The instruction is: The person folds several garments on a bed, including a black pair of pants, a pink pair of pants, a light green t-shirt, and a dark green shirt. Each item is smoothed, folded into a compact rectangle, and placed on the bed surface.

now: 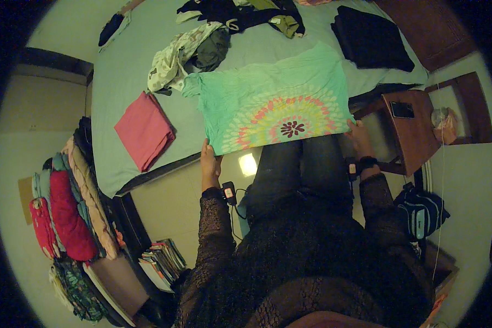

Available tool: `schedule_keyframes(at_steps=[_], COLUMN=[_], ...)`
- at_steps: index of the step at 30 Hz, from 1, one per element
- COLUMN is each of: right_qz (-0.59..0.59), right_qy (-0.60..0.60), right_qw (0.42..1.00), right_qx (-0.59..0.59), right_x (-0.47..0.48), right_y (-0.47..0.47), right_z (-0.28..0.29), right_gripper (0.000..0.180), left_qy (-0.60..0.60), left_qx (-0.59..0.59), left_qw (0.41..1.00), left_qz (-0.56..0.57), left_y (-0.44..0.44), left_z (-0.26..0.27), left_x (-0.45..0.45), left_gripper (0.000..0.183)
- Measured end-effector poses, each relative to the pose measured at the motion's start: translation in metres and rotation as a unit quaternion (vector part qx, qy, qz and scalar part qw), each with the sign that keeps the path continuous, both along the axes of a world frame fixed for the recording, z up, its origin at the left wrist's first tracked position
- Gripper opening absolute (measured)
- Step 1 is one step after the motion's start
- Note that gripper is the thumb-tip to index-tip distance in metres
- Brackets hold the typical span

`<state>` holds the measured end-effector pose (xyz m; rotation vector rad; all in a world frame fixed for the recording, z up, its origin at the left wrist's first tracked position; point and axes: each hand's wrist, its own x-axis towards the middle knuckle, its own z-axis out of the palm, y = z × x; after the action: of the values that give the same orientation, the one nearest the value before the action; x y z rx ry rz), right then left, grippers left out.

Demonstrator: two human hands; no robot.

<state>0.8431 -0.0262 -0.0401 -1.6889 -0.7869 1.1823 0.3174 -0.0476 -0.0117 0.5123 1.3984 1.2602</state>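
Note:
A mint-green garment (246,98) with a flower-burst print is stretched out before me, its far part lying on the bed (119,78). My left hand (210,160) grips its near left corner, thumb on top. The near right corner is pinched in my right hand (357,133). Between the hands the near edge runs almost straight, in front of my knees. Left of the garment lies a folded pink cloth (144,130). Just beyond the garment's left end sits a crumpled patterned cloth (174,57) beside a dark grey one (213,49).
Dark and olive clothes (262,16) lie heaped at the bed's far side, near a folded black cloth (371,41). A wooden chair (412,131) bearing a phone (402,110) stands right. Rolled bedding (69,217) and stacked books (164,262) are left; a backpack (424,211) sits lower right.

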Motion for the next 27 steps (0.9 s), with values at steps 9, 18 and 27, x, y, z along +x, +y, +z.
schedule_keyframes(at_steps=[9,18,27], right_qz=[0.002,0.017,-0.139], right_qy=[0.063,0.176,0.033], right_qw=[0.989,0.977,0.990], right_qx=[-0.131,-0.123,0.018], right_x=[0.003,-0.007,-0.059], right_y=[-0.017,-0.018,0.046], right_z=[0.039,0.036,0.069], right_gripper=[0.029,0.032,0.029], left_qy=[0.104,-0.270,-0.289], left_qx=[-0.061,-0.063,-0.053], left_qw=[0.993,0.956,0.927], left_qz=[-0.003,0.098,0.234], left_y=[-0.030,-0.016,0.004], left_z=[0.010,0.003,-0.016], left_x=[0.008,0.025,0.042], left_gripper=[0.042,0.026,0.022])
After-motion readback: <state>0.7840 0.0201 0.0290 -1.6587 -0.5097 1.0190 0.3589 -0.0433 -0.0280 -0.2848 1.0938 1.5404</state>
